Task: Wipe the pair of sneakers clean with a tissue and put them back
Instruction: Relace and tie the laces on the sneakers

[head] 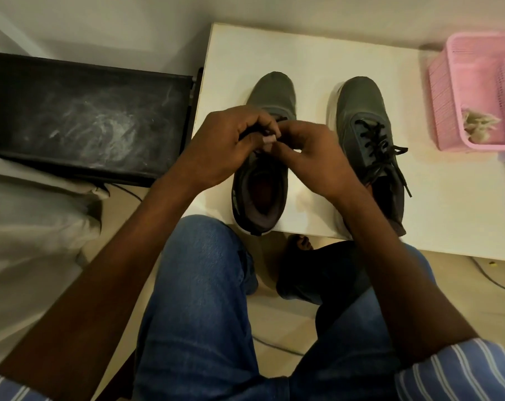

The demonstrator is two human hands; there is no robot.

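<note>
Two dark grey sneakers stand side by side on a white table (303, 53), toes pointing away from me. Over the lace area of the left sneaker (270, 94) my left hand (225, 146) and my right hand (312, 157) meet, fingers curled and pinching its black laces. The laces themselves are mostly hidden under my fingers. The right sneaker (364, 117) stands apart to the right, its black laces tied and trailing over its side. A crumpled used tissue (477, 125) lies in the pink basket.
A pink plastic basket (459, 91) stands at the table's right end. A dusty black box (80, 117) sits on the floor left of the table. My knees in blue jeans are below the table's front edge, with cables on the floor.
</note>
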